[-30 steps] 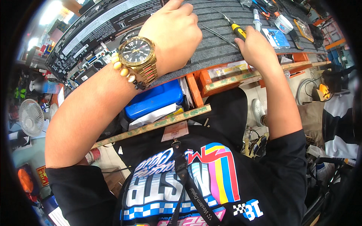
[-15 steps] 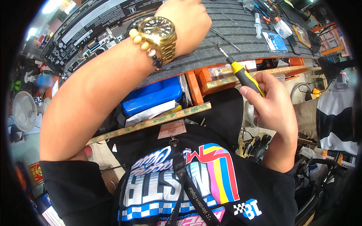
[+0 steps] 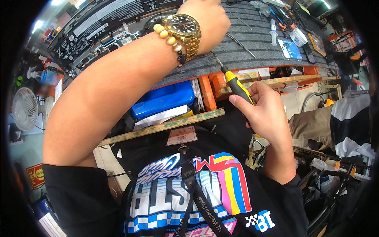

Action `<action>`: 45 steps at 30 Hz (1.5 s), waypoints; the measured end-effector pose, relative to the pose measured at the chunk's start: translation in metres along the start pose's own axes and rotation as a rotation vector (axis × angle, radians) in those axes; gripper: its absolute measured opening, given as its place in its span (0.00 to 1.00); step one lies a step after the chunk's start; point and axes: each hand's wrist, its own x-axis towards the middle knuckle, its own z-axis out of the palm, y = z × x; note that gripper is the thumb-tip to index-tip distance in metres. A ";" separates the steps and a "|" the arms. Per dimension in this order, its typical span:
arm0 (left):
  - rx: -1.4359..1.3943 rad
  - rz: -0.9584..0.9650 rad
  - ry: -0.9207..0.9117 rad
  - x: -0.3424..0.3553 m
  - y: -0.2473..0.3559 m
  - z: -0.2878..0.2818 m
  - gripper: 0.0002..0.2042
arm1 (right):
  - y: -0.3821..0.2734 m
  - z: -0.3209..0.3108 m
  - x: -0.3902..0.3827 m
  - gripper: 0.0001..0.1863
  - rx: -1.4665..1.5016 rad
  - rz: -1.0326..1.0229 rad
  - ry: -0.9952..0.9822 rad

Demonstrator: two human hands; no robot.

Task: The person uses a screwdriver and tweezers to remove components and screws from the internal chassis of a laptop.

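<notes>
A small white desk fan is seen at the far left, beside the bench. Above it, an opened laptop chassis with exposed boards lies across the upper left of the grey ribbed work mat.

The left hand is extended forward over the mat, next to the chassis. A gold wristwatch and a beaded bracelet are worn on its wrist. The fingers are cut off by the top edge of the view, so whether anything is gripped cannot be told.

Below the forearm, a blue case is stored on the open shelf under the bench top, with white paper lying against its front edge. Orange drawer fronts are located just to its right.

The screwdriver, with a yellow and black handle, is grasped in the right hand. The fingers are closed around the handle and the thumb is pressed against its side. The tool is held tilted in front of the chest, below the bench edge, with its tip pointing up and left toward the mat rim.

Loose thin tools, a small syringe and a blue packet lie on the right part of the mat. A seated person in striped clothing is visible at the far right.
</notes>
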 end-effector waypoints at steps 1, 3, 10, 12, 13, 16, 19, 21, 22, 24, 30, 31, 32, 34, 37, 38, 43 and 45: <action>-0.008 0.006 0.002 0.000 0.000 0.000 0.06 | 0.002 0.001 0.001 0.24 0.001 0.005 -0.014; -0.011 0.000 -0.017 0.000 0.000 0.001 0.07 | 0.000 0.002 0.001 0.22 0.000 0.009 -0.028; 0.027 0.001 -0.035 0.000 0.000 -0.002 0.09 | -0.006 0.005 0.004 0.26 -0.014 0.032 -0.004; 0.021 -0.010 -0.051 0.002 0.001 -0.002 0.09 | -0.004 0.006 0.005 0.26 -0.021 0.025 0.001; 0.022 -0.010 -0.051 0.002 0.001 -0.001 0.09 | -0.003 0.007 0.005 0.26 -0.020 0.018 0.007; 0.024 -0.018 -0.047 0.002 0.002 -0.001 0.09 | -0.009 0.006 0.006 0.26 0.002 0.047 -0.015; 0.021 -0.038 -0.098 0.003 0.002 0.000 0.10 | -0.017 0.006 0.006 0.26 0.081 0.131 -0.077; 0.029 -0.033 -0.097 0.003 0.002 0.000 0.10 | -0.016 0.008 0.006 0.25 0.142 0.176 -0.111; 0.029 -0.034 -0.097 0.003 0.002 -0.001 0.10 | -0.013 0.010 0.006 0.25 0.192 0.186 -0.132; 0.021 -0.046 -0.122 0.004 0.002 -0.002 0.10 | -0.012 0.011 0.007 0.25 0.241 0.197 -0.154; 0.009 -0.049 -0.178 0.005 0.002 -0.007 0.10 | -0.016 0.011 0.007 0.25 0.311 0.212 -0.174; 0.008 -0.050 -0.178 0.005 0.002 -0.006 0.10 | -0.016 0.011 0.008 0.23 0.328 0.218 -0.187; 0.002 -0.052 -0.180 0.006 0.002 -0.006 0.10 | -0.016 0.012 0.008 0.21 0.344 0.224 -0.200; -0.006 -0.056 -0.182 0.005 0.002 -0.005 0.10 | -0.017 0.013 0.009 0.21 0.355 0.227 -0.202; 0.011 -0.054 -0.191 0.005 0.002 -0.006 0.10 | -0.017 0.014 0.009 0.22 0.367 0.244 -0.195; 0.007 -0.054 -0.180 0.004 0.001 -0.006 0.10 | -0.017 0.014 0.009 0.24 0.367 0.260 -0.185; 0.004 -0.050 -0.122 0.005 0.001 -0.004 0.10 | -0.015 0.015 0.009 0.24 0.411 0.263 -0.198; -0.011 -0.044 -0.148 0.005 0.001 -0.005 0.10 | -0.015 0.015 0.009 0.24 0.416 0.261 -0.203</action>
